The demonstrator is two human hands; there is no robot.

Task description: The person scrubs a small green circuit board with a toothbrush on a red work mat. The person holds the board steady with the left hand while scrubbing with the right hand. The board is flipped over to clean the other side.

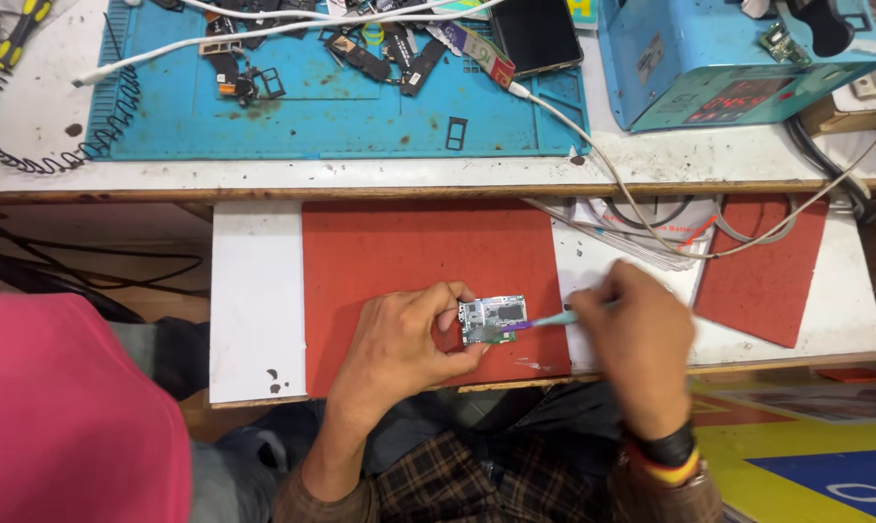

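Observation:
My left hand pinches a small circuit board by its left edge, holding it just over a red mat. My right hand grips a slim light-blue brush whose purple tip touches the board's lower right part. The brush handle is mostly hidden inside my right fist. A dark wristband sits on my right wrist.
The red mat lies on a white pull-out shelf with a second red mat to the right. On the bench above are a blue work mat with phone parts, a dark phone, a blue machine, and cables. A person in pink sits at left.

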